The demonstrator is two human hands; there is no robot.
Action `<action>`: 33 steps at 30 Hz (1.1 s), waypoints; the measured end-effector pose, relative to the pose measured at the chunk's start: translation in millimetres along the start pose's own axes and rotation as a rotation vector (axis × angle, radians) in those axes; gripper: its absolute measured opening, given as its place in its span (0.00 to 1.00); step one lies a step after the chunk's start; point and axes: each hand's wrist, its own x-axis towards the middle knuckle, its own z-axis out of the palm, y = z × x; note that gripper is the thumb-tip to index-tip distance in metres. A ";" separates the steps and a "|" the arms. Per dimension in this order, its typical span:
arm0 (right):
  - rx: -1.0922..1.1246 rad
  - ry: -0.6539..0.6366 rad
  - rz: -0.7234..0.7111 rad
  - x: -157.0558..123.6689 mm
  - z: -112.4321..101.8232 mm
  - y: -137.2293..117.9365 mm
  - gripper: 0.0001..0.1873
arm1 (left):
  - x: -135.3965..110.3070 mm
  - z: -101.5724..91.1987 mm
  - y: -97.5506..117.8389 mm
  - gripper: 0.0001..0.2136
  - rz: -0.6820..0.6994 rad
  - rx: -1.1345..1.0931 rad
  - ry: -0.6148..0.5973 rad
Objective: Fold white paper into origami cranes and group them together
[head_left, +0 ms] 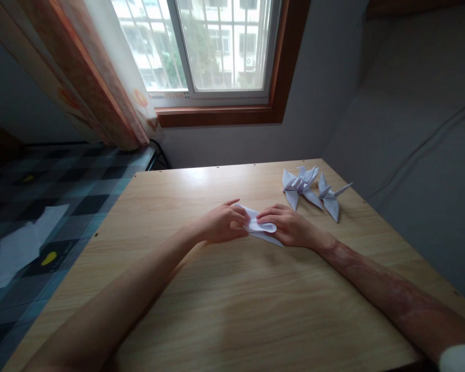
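Note:
A partly folded white sheet of paper [261, 227] lies on the wooden table between my hands, one flap curled up into a rounded loop. My left hand [228, 221] pinches its left side, the little finger or another fingertip lifted away. From the right, my right hand [289, 225] presses its fingers onto the curled flap, and a pointed corner sticks out below them. Beyond my right hand stand folded paper cranes [300, 186], bunched together, with another paper crane [330, 196] beside them.
The wooden table [225, 310] reaches toward the wall under a barred window [220, 46]. At the left is a checkered bed [101, 165] with loose white paper sheets [19, 250] on it. A patterned curtain [101, 77] hangs above. A cable [422, 147] runs along the right wall.

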 end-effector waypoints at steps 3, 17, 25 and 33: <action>-0.008 0.001 -0.017 -1.3 0.1 2.6 0.16 | 0.0 -2.2 2.4 0.03 0.019 -0.008 -0.003; 0.066 0.026 0.104 -6.9 -6.2 -1.6 0.13 | 1.5 -6.0 14.8 0.08 -0.002 0.050 0.001; 0.060 0.020 0.135 -7.0 -5.2 -1.1 0.14 | 0.1 3.5 12.1 0.16 0.028 0.130 -0.022; 0.000 -0.007 0.127 -4.5 -5.6 -2.2 0.12 | 0.5 0.3 13.1 0.08 0.106 0.118 0.051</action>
